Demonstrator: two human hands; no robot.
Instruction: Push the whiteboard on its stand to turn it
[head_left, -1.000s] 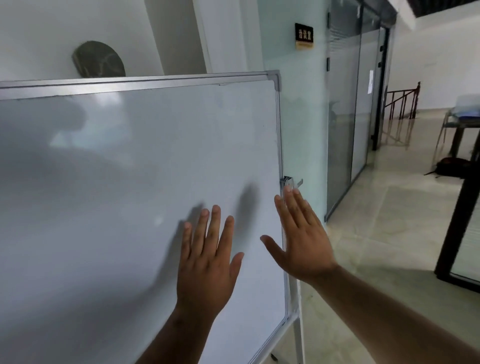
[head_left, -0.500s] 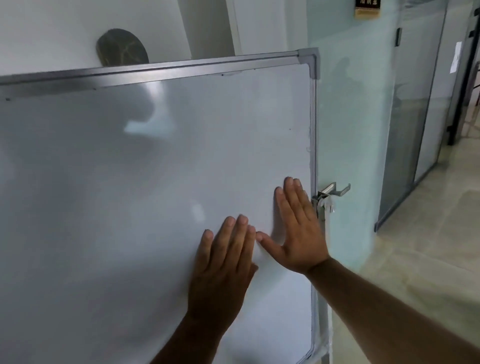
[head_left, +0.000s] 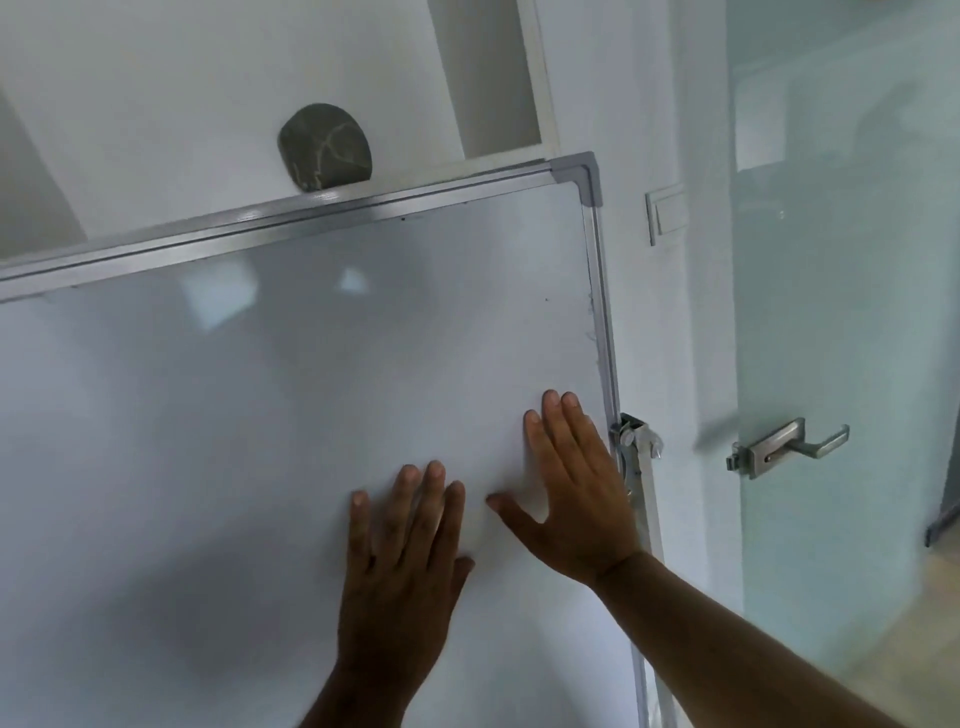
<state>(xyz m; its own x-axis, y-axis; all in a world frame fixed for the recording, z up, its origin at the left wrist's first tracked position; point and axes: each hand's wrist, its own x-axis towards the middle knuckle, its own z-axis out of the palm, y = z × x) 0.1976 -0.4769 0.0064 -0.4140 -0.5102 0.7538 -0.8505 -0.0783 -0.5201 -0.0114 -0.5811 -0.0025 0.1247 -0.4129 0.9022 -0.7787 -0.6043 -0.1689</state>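
Board (head_left: 260, 415): white, metal-framed, filling the left and centre of view; top edge slanting up to the right corner.
Stand (head_left: 641, 499): upright post just beside the right frame edge, joined at a pivot clamp (head_left: 631, 431).
Left hand (head_left: 400, 561): flat on the board face, grip wide, fingers together, holding nothing.
Right hand (head_left: 576, 493): flat on the board face, close to the right frame edge, grip wide, thumb spread toward the left hand, holding nothing.
Spacing: hands near each other, not touching; both low on the board's right part.
Step in hand: pushing the right side away to swing the board, by the look of it.
Method advised: palms kept flat, pressure even and slow; push placed near the frame edge for most leverage; fingers kept off the clamp.
Risk: glass door (head_left: 831, 364) and handle (head_left: 784, 449) near the post; wall (head_left: 654, 130) and switch (head_left: 667, 213) close behind the corner; contact likely if swung fast.
Stone (head_left: 324, 145): dark, rounded, behind the top frame; whether on a shelf or touching the frame, not clear.
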